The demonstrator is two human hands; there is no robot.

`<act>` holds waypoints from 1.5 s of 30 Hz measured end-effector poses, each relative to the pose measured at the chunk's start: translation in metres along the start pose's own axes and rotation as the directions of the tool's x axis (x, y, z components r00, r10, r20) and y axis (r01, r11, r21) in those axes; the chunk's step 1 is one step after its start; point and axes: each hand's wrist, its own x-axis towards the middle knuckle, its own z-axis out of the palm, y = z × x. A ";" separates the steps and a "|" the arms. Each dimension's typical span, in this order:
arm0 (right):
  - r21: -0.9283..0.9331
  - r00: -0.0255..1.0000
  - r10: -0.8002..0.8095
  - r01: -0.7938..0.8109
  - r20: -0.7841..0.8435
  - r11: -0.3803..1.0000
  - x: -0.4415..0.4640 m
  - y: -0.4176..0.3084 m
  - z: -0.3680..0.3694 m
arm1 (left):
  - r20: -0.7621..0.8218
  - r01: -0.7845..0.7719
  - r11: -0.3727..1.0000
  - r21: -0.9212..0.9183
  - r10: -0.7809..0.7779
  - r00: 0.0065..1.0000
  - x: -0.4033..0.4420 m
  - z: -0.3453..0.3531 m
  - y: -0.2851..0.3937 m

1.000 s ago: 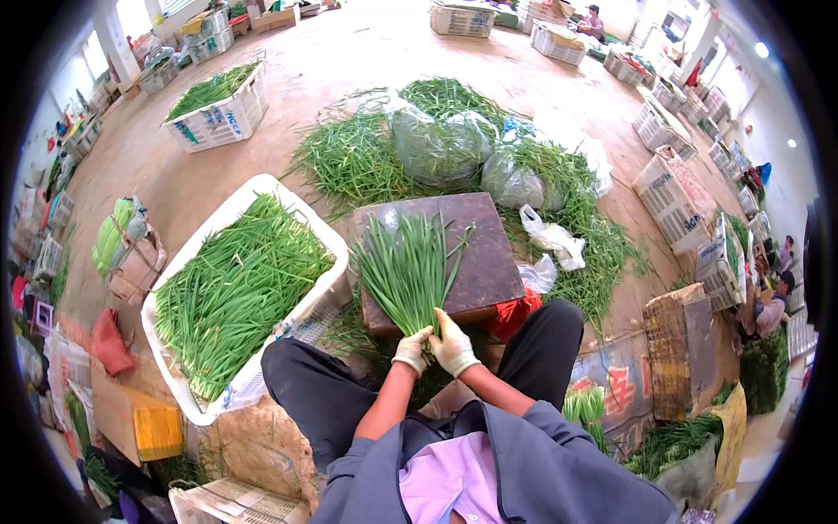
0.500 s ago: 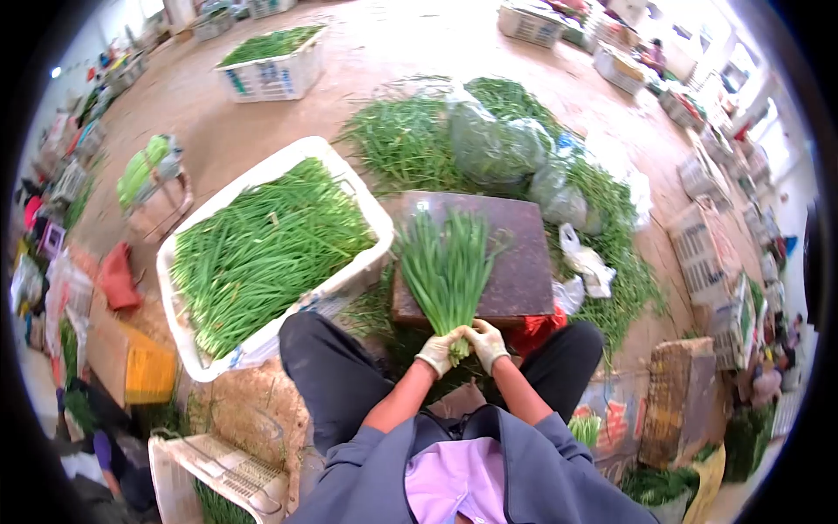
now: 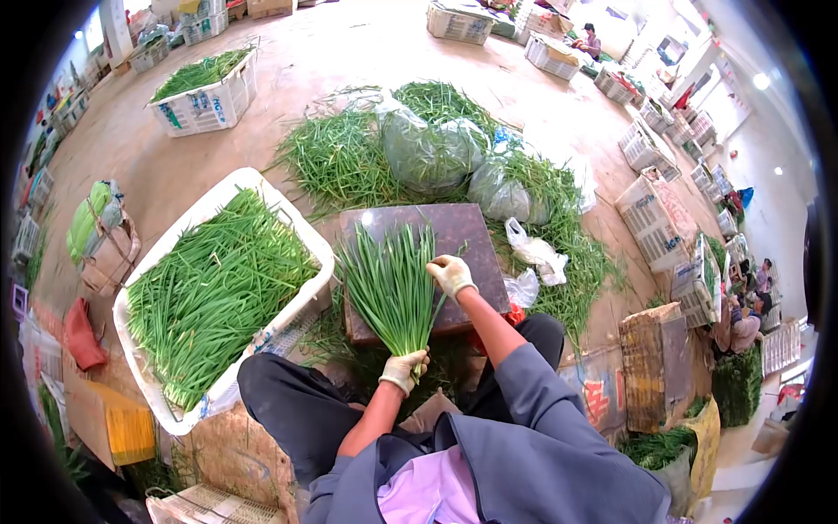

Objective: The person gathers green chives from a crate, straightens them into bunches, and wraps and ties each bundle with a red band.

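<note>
You seem to have one bunch [image 3: 397,301] gathered, no tie visible, stems [image 3: 407,341] clamped in your left hand [image 3: 404,370], leaves [image 3: 381,266] over the desk [image 3: 467,236], right hand [image 3: 451,276] at their edge, grip unclear, while greens [image 3: 218,297] lie loose in the crate [image 3: 326,265].

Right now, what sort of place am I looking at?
Probably a vegetable sorting or packing hall, judging by the leafy bunch in a gloved left hand, the greens heaped on the floor, and the crates standing around.
</note>
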 end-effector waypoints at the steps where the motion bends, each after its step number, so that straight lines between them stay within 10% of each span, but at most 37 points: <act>1: 0.010 0.995 0.092 -0.092 0.024 0.996 0.011 0.007 0.006 | -0.010 0.004 1.000 0.014 -0.004 1.000 0.000 0.000 0.001; 7: -0.075 0.998 -0.016 0.021 0.060 0.997 0.022 0.012 0.008 | -0.046 -0.010 0.999 0.054 0.012 0.999 -0.003 0.000 0.002; 15: 0.557 0.983 0.108 -0.173 0.147 0.813 -0.023 -0.030 -0.028 | -0.129 -0.009 0.997 0.082 0.020 0.991 0.001 0.005 -0.001; 19: 0.800 0.939 0.296 -0.038 -0.177 0.599 0.015 -0.026 -0.039 | -0.206 -0.029 0.984 0.175 0.065 0.976 -0.001 0.004 -0.004; 25: 0.233 0.886 0.018 -0.142 0.464 0.962 0.002 -0.078 -0.010 | -0.218 0.019 0.975 0.221 0.031 0.975 0.000 0.002 -0.004; 30: -0.060 0.951 0.084 -0.069 0.298 0.996 0.048 -0.068 0.042 | -0.214 -0.036 0.978 0.207 0.081 0.974 -0.002 0.004 -0.005; 32: -0.230 0.967 -0.170 0.212 0.188 0.950 0.062 -0.045 0.066 | -0.224 -0.030 0.975 0.222 0.081 0.971 -0.005 0.008 -0.003; 37: -0.174 0.954 -0.101 0.154 0.281 0.973 0.052 -0.050 0.081 | -0.250 0.005 0.972 0.235 0.056 0.967 -0.006 0.010 -0.001; 40: 0.025 0.840 0.130 -0.167 0.526 0.986 0.049 -0.050 0.081 | -0.251 -0.009 0.973 0.229 0.068 0.966 -0.006 0.010 -0.003; 45: 0.252 0.951 0.184 -0.247 0.249 0.936 0.057 -0.065 0.068 | -0.238 -0.013 0.972 0.233 0.070 0.969 -0.007 0.008 -0.001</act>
